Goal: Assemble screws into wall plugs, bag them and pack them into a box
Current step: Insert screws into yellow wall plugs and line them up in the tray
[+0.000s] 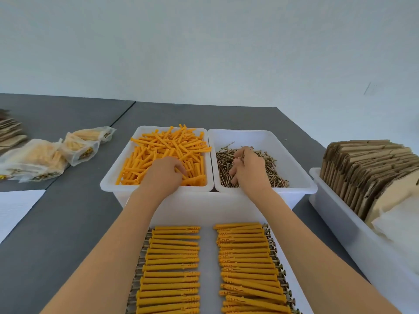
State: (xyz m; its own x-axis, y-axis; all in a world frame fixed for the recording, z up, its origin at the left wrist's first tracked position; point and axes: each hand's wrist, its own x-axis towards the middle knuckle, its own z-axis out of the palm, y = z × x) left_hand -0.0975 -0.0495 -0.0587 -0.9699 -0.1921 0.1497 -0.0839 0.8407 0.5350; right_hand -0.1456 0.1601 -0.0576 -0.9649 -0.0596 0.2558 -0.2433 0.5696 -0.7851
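A grey worktop (74, 214) carries two white bins side by side at 12 o'clock: the left bin (118, 177) heaped with loose orange wall plugs (167, 146), the right bin (301, 175) holding a bed of brass-coloured screws (267, 168). Nearer the person, at 6 o'clock, a white tray (207, 257) bears two neat columns of assembled plugs (172, 268), screw heads showing at their outer ends. At 9 o'clock lie several filled clear bags (45, 159) and a white sheet (15, 207); at 3 o'clock a long white tub (353, 241) stands packed with flattened cardboard boxes (367, 168), upright and leaning. More cardboard sits at the far left edge. The left hand (164, 175) reaches into the plug bin, fingers curled down among the plugs and touching them; whether it grips one cannot be told. The right hand (248, 168) reaches into the screw bin, fingers bent and pinching what looks like a few screws above the pile. Both bare forearms extend forward from the bottom corners, converging toward the bins, palms down, and cross over the tray's outer edges.
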